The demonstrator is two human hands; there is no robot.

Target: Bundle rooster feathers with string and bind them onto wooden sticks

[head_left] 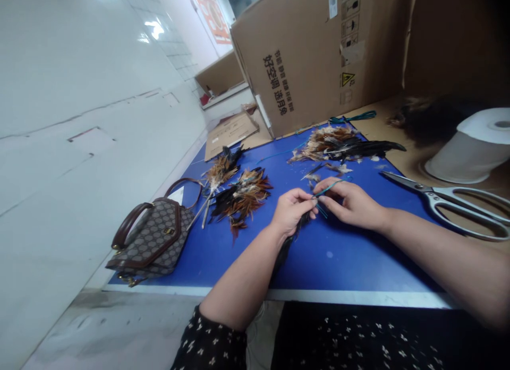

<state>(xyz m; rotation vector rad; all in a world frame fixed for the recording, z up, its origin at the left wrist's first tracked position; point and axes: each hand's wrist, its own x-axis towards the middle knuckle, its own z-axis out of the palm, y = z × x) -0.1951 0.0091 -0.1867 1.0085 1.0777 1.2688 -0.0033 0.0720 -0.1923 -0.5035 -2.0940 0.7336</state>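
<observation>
My left hand (292, 211) is closed around a bundle of dark feathers (283, 252) that trails back toward the table's near edge under my wrist. My right hand (350, 203) meets it fingertip to fingertip and pinches a thin teal wire (329, 187) that loops over its fingers. Both hands rest on the blue table top (338, 253). A pile of brown and black feathers (243, 196) lies just left of my left hand. A bigger pile of pale, brown and black feathers (342, 144) sits beyond my right hand.
Large steel scissors (454, 203) lie at the right. A white roll (470, 147) stands behind them. A brown patterned handbag (153, 240) sits at the table's left corner. Feather sticks (217, 176) lie beside it. A tall cardboard box (319, 57) closes off the back.
</observation>
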